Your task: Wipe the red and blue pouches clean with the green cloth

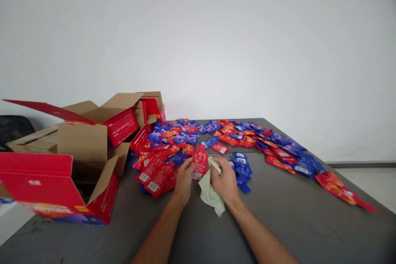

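L hand (184, 179): fingers closed, pinching L edge of flat red plastic pouch (200, 161)
R hand (225, 178): closed round pale-green cloth (210, 192)
Pouch: btwn hands, w/ barcode, over dk-grey bench (201, 233)

Single head-worn view, facing forward and down across table (278, 218) toward wall (213, 49)

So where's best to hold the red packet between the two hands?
I'd pinch the red packet by its lower left edge, from the left, as the left hand does: it's flattish, narrow neck up, so that leaves its printed face mostly uncovered.
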Motion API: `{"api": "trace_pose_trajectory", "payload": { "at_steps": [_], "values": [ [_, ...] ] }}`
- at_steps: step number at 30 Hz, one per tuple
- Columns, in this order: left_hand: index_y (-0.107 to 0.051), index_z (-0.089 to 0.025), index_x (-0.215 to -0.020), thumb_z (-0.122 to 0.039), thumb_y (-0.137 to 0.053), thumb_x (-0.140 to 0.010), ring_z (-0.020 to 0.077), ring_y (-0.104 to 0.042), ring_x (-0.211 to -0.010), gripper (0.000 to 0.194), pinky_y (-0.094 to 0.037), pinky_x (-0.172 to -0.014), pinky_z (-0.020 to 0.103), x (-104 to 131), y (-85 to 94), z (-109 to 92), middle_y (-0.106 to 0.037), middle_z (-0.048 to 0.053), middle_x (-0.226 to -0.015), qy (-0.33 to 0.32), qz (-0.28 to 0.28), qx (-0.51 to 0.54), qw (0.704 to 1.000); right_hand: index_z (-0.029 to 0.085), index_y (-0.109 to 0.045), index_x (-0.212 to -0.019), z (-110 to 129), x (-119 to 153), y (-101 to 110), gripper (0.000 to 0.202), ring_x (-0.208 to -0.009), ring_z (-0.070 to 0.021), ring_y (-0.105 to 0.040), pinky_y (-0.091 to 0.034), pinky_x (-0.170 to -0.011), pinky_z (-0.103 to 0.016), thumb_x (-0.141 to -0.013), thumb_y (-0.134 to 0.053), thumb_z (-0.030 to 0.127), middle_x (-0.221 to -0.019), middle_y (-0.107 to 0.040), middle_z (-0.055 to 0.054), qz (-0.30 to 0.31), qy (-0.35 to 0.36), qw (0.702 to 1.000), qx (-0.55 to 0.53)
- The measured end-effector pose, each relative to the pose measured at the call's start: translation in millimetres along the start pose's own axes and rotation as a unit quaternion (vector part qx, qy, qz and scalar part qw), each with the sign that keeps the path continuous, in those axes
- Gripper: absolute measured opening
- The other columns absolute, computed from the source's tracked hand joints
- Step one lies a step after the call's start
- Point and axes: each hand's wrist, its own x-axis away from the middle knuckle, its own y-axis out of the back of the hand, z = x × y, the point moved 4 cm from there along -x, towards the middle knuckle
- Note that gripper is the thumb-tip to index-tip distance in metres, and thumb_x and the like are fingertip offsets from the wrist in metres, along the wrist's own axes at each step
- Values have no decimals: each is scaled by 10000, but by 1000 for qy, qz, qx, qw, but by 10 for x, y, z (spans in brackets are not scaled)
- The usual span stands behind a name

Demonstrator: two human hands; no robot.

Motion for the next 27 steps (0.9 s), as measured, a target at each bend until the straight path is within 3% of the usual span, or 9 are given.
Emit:
{"api": "trace_pose_trajectory", "payload": {
  "at_steps": [4, 9, 14, 18, 20, 23, 27],
  "values": [
    [-634, -188, -1169, -251, -744, -711, 209, -679, -935, 475, -509, -821, 308, 8, -2, -13, -722, 85, -1107, -14, 8, -25, 1000, 214, -643, -1048, 36, 54, -72, 221, -998, -246, -600, -491, -888, -388, -850, -554, 174, -1029, -671, -79, 29, 10, 999, -33],
    [-493, -217, -1363, -253, -729, -744, 193, -686, -893, 664, -509, -831, 322, -9, 44, 17, -731, 67, -1022, -13, -28, -37, 999, 236, -644, -1082, 124, 110, -124, 235, -1009, -240, -600, -502, -891, -383, -871, -558, 174, -1057, -681, -72, 47, 44, 996, -65],
    [-686, -194, -1147, -389, -680, -806, 235, -636, -1115, 392, -459, -983, 341, -23, -13, 104, -706, 79, -1193, 7, 4, -6, 1000, 264, -677, -1119, 238, 124, -144, 277, -1035, -221, -602, -490, -920, -377, -907, -531, 161, -1106, -695, -54, 97, 79, 989, -74],
    [-694, -129, -1120, -589, -564, -860, 260, -665, -1055, 544, -478, -975, 386, 8, -108, 184, -732, 108, -1111, 69, 42, 113, 990, 277, -686, -1162, 339, 164, -175, 366, -1053, -218, -600, -471, -942, -393, -906, -488, 107, -1145, -694, -54, 135, 129, 981, -60],
    [-674, -133, -1167, -584, -576, -862, 255, -673, -1039, 553, -483, -973, 383, 37, -138, 167, -734, 105, -1099, 79, 57, 144, 985, 272, -688, -1164, 358, 176, -185, 377, -1059, -219, -593, -464, -945, -395, -900, -487, 94, -1153, -688, -56, 142, 143, 978, -47],
    [-649, -149, -1209, -492, -629, -856, 254, -677, -1041, 493, -490, -974, 382, 85, -159, 118, -733, 96, -1102, 104, 76, 158, 979, 274, -697, -1143, 341, 165, -174, 370, -1067, -223, -577, -458, -941, -392, -897, -492, 87, -1169, -674, -54, 132, 149, 980, -25],
    [-669, -142, -1152, -439, -610, -859, 281, -678, -1047, 422, -516, -948, 409, 136, -199, 91, -734, 116, -1094, 149, 107, 163, 969, 256, -681, -1188, 208, 67, -61, 370, -1081, -240, -555, -451, -942, -409, -913, -482, 109, -1200, -652, -74, 65, 133, 989, 15]
  ]
}}
